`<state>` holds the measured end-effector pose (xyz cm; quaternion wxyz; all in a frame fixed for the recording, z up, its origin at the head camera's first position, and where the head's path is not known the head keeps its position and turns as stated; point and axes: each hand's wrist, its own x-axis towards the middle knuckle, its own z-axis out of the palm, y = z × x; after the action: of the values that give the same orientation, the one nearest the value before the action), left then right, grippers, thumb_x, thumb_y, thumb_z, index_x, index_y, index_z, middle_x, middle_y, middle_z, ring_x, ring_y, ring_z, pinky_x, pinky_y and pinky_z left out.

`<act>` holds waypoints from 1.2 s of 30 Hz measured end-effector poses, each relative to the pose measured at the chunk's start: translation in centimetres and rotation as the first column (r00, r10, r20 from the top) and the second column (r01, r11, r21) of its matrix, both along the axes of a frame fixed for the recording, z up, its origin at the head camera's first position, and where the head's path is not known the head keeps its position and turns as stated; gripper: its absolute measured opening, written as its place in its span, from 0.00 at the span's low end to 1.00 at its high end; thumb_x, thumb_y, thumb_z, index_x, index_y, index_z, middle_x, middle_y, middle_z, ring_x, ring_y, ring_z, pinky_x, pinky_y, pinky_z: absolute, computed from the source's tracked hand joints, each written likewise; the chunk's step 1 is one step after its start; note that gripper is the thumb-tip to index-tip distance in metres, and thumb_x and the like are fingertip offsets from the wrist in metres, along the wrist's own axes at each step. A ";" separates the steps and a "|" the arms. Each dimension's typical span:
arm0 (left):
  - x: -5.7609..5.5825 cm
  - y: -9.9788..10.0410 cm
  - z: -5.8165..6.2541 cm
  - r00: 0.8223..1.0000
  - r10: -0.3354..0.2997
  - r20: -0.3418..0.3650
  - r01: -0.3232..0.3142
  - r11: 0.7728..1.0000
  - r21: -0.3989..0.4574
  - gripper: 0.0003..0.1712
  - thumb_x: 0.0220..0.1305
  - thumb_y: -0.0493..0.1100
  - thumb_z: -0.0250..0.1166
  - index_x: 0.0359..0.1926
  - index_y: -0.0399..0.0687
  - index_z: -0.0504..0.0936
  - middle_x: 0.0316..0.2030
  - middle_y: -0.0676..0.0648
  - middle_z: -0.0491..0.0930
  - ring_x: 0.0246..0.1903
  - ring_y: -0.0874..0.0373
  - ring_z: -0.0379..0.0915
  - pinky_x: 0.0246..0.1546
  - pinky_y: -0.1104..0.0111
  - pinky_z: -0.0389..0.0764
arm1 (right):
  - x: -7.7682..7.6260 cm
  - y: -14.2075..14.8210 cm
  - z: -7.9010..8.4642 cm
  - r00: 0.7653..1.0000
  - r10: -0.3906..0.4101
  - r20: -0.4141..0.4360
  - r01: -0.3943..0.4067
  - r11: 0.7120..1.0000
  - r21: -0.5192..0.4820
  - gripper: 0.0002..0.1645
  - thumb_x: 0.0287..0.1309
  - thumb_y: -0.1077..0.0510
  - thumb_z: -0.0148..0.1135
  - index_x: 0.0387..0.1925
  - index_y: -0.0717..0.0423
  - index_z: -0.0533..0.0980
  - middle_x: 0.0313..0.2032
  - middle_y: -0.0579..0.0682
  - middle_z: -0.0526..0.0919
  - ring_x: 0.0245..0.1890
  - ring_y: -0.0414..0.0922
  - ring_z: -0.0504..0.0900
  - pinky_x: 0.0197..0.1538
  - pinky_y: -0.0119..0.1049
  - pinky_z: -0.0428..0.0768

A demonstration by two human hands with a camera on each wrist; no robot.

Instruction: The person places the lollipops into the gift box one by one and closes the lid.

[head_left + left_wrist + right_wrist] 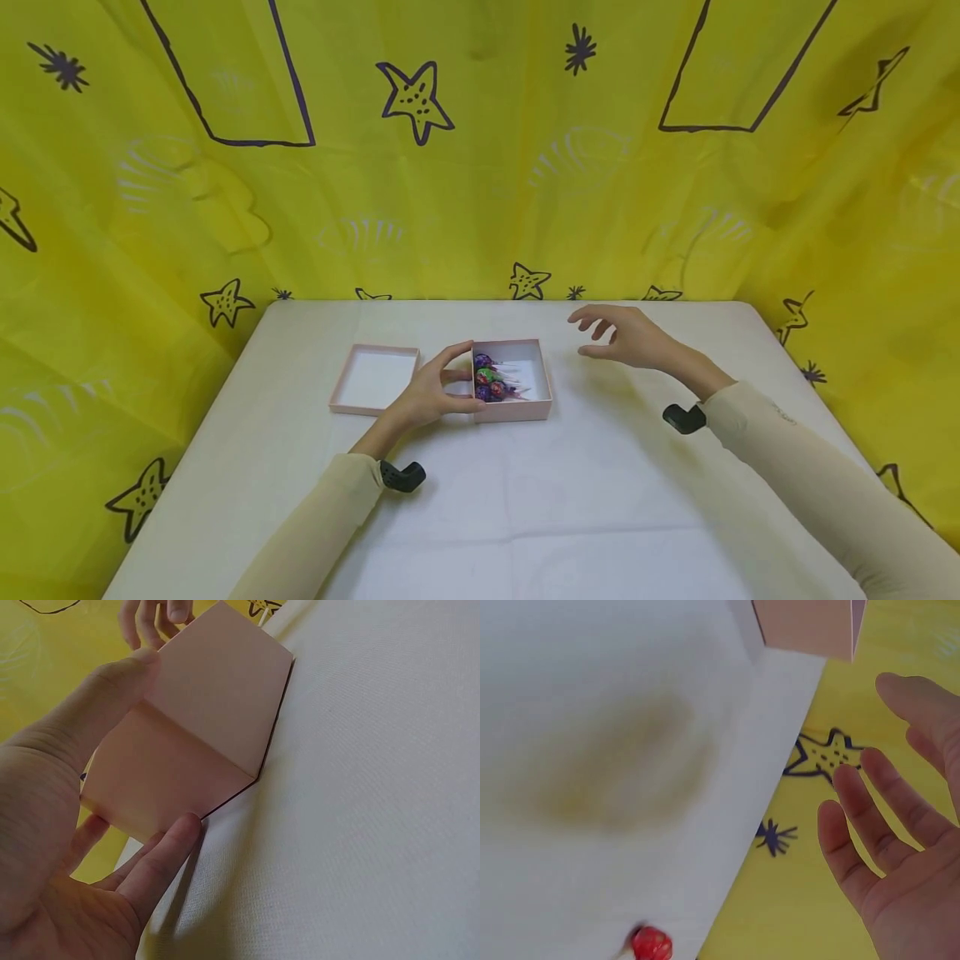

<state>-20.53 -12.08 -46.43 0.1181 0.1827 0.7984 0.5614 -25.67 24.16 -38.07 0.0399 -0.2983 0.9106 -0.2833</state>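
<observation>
An open pink box [513, 412] with a white inside stands at the table's middle. Several lollipops in purple, green and red wrappers [487, 379] lie along its left side, their white sticks pointing right. My left hand [423, 393] grips the box at its left end, thumb at the front corner and a finger at the back corner; the left wrist view shows fingers against its pink walls [217, 690]. To the right of the box, my right hand [628, 336] hovers above the table with parted, slightly bent fingers and holds nothing.
A shallow box lid [374, 379], white inside, lies left of the box, partly behind my left hand. One red-wrapped lollipop [652, 943] lies on the white tablecloth [585, 500] in the right wrist view. A yellow curtain [480, 183] hangs behind the table.
</observation>
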 end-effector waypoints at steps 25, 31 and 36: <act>-0.1 -0.1 -0.2 1.000 -0.002 0.009 0.002 1.000 -0.001 0.60 0.53 0.43 0.82 0.81 0.55 0.56 0.78 0.48 0.56 0.67 0.42 0.70 0.57 0.53 0.81 | -1.0 9.0 -2.1 0.983 -0.183 0.003 0.183 0.980 0.081 0.28 0.60 0.60 0.74 0.61 0.59 0.77 0.51 0.65 0.84 0.42 0.55 0.85 0.43 0.46 0.82; -0.1 -0.1 -0.2 1.000 -0.004 0.017 0.004 1.000 0.007 0.61 0.52 0.43 0.83 0.81 0.56 0.56 0.78 0.49 0.56 0.67 0.42 0.70 0.56 0.54 0.82 | -1.3 9.9 -2.5 0.974 -0.221 0.040 0.216 0.971 0.102 0.28 0.61 0.59 0.73 0.61 0.61 0.76 0.50 0.68 0.83 0.37 0.54 0.85 0.40 0.44 0.81; -0.2 -0.1 -0.2 0.999 -0.007 0.036 0.006 0.999 0.050 0.61 0.51 0.39 0.83 0.81 0.54 0.56 0.79 0.48 0.55 0.68 0.42 0.69 0.53 0.58 0.84 | -1.8 10.5 -3.2 0.967 -0.245 0.065 0.237 0.965 0.116 0.29 0.62 0.56 0.73 0.62 0.61 0.76 0.49 0.68 0.84 0.37 0.54 0.85 0.38 0.42 0.82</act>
<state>-20.69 -12.17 -46.65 0.1300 0.1778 0.7814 0.5839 -27.50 34.62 -41.25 0.0571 -0.1712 0.9518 -0.2482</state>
